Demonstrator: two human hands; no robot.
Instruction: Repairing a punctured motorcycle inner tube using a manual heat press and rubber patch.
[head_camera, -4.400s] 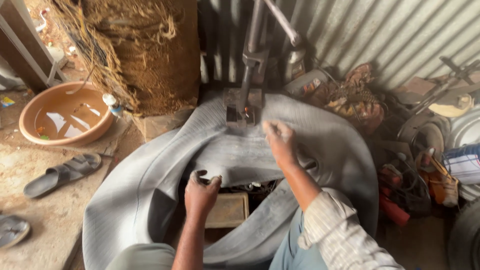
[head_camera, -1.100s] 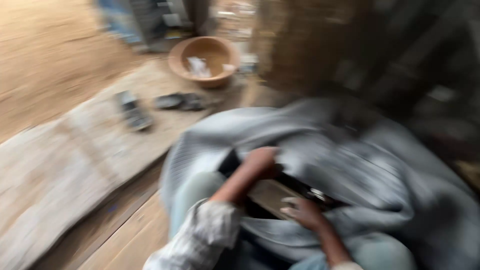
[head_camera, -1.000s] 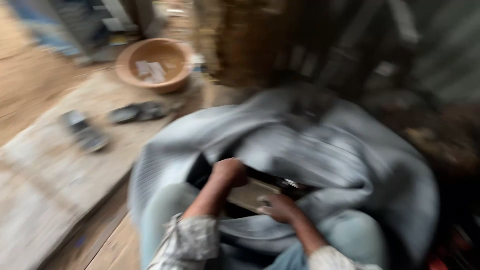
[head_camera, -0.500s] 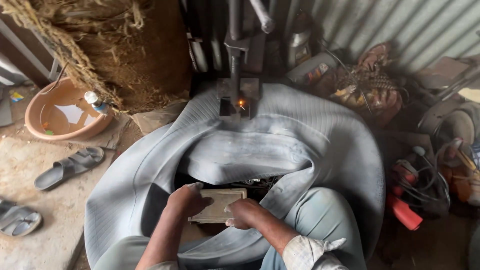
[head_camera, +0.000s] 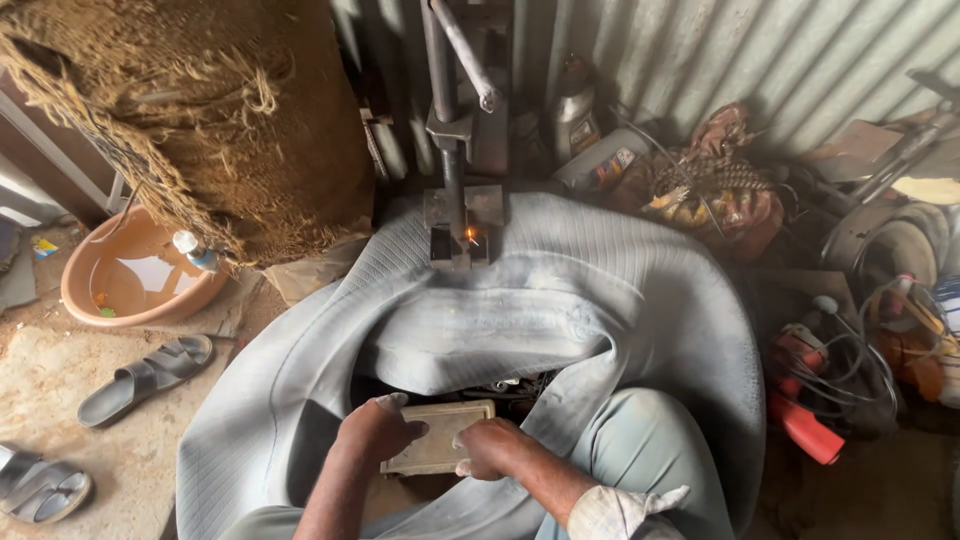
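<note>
While the grey inner tube (head_camera: 560, 320) surrounds them, left hand (head_camera: 375, 432) and right hand (head_camera: 495, 447) grip the tan block (head_camera: 438, 450).

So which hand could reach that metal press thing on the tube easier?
Probably the right hand. Both hands hold the flat block, but the right sits slightly nearer the press; the left hand is further over.

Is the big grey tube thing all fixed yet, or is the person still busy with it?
Still busy, it looks like. The big grey rubber tube already sits clamped under the metal press, where a small orange glow shows. Right now the left hand and right hand both hold a flat tan block inside the tube's ring. The tube is still in the press, so taking it out probably remains.
</note>
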